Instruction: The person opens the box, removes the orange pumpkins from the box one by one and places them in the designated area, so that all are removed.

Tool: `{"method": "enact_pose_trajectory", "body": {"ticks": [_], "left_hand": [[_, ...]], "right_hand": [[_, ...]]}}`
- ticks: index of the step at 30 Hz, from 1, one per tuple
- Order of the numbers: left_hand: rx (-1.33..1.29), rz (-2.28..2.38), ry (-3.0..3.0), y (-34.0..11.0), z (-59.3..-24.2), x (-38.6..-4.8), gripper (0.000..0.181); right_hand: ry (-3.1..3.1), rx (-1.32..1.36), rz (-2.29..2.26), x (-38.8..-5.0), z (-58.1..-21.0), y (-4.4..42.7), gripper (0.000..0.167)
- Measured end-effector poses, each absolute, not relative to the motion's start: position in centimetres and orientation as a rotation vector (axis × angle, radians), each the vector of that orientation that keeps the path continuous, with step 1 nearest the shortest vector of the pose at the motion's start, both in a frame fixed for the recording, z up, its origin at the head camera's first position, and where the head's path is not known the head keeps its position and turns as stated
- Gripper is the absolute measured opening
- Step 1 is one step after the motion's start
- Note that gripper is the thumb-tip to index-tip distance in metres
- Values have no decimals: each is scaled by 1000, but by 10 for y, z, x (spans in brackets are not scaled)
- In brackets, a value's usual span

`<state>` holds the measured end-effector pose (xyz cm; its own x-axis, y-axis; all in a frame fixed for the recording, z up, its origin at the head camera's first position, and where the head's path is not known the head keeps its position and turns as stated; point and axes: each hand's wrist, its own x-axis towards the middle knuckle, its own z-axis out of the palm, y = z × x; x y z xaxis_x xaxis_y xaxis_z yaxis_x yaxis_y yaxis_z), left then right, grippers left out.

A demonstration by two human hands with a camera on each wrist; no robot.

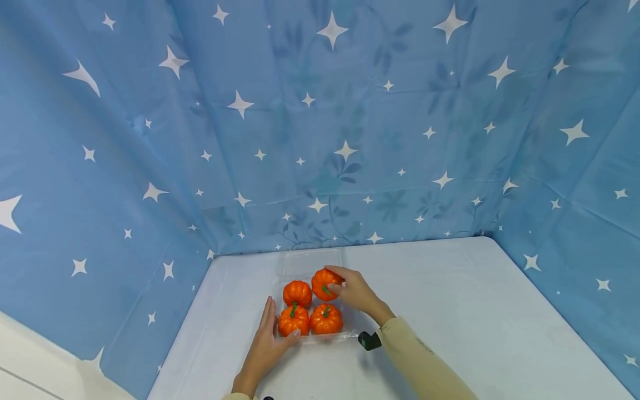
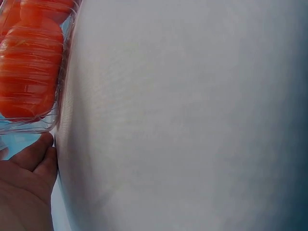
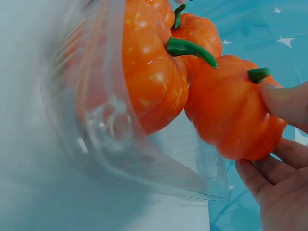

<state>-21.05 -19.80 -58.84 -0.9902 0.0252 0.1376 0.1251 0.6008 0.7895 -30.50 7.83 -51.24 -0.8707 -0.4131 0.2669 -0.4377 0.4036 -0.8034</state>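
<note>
A clear plastic clamshell box [image 1: 320, 338] sits on the table with orange toy pumpkins in it. Between thumb and fingers, my right hand [image 1: 356, 290] grips one pumpkin [image 3: 231, 113] with a short green stem, at the box's back right corner. In the right wrist view this pumpkin is tilted, close against the others. The remaining three are a back left pumpkin [image 1: 297, 293], a front left pumpkin [image 1: 293, 321] and a front right pumpkin [image 1: 326, 319]. My left hand [image 1: 264, 345] lies along the box's left side, fingers straight, thumb at the front left corner.
The box's clear lid [image 1: 310, 263] is folded back toward the far table edge. A white cloth covers the table [image 1: 440, 311]. Blue star-patterned curtains [image 1: 345, 139] hang behind it and at both sides. A small dark object [image 1: 369, 340] shows by the right wrist.
</note>
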Motion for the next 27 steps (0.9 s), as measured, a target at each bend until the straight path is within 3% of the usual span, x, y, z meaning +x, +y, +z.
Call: {"method": "enact_pose_trajectory", "body": {"ticks": [14,27], "left_hand": [[-92,-1348,-2738,-197,-587,-210,120],[-108,-1362,-2728,-198,-587,-210,117]], "right_hand": [[-2488,295,1928,-305,-512,89,41],[-2446,230,2024,-303,-509,108,46]]}}
